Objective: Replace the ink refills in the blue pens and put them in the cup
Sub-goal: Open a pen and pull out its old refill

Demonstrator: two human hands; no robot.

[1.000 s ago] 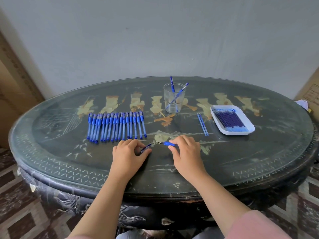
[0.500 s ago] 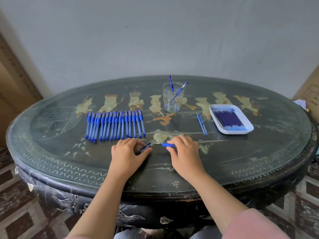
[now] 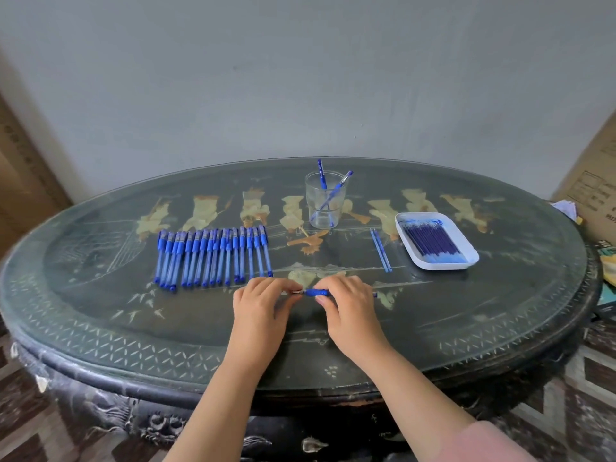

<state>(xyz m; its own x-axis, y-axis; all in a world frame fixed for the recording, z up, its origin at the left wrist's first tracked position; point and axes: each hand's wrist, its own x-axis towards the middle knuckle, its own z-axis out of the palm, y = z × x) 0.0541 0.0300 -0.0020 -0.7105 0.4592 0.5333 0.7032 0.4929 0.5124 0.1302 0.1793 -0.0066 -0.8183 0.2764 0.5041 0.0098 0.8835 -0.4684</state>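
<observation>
Two hands meet on one pen [image 3: 316,292] held just over the table [image 3: 100,315], near its middle. The step looks like work on the pen's front end, twisting or pushing a small piece on or off. Whether that piece is a cap or a nose cone can't be told, too small. To do it well: keep barrel & piece in one straight line, turn w/ fingertips only, don't bend the thin tip, and let the right hand hold while the left turns. The pen lies roughly level, left to right, w/ its tail poking out past the right hand. Left hand [image 3: 263,305]: palm down, fingers curled, thumb & forefinger pinching at the pen's front end, where a bit of pale metal shows. Right hand [image 3: 348,308]: palm down, fingers curled over the barrel, thumb against the blue grip, pinching it. Both forearms come in from the near edge, wrists low. Re the rest: the cup [image 3: 325,211] at the far side has 2 pens [image 3: 337,189] in it, and a row [image 3: 213,255] of pens lies to its left. Refills [image 3: 433,241] sit in the tray [image 3: 440,265] on the right, w/ 2 loose refills [image 3: 381,250] btwn cup & tray. Most pens not yet done, I'd judge.
</observation>
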